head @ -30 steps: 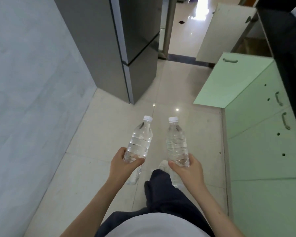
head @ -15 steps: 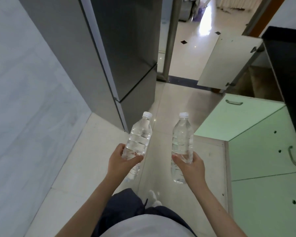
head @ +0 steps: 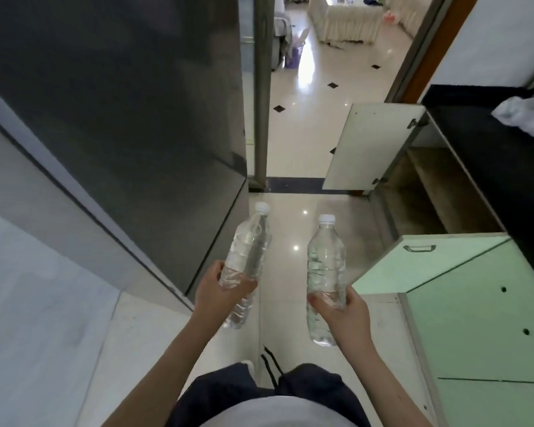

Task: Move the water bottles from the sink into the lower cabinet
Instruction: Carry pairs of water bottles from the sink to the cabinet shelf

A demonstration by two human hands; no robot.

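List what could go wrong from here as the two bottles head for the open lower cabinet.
1. The green cabinet door swings out into the walkway just ahead of the right hand; the right bottle or a leg could clip it.
2. With the left hand gripping the left bottle too, neither is free to steady anything.
3. The glossy floor may be slippery.

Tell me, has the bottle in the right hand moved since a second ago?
Yes. The bottle in the right hand has travelled forward: its cap was short of the open green cabinet door and now sits level with that door's far edge.
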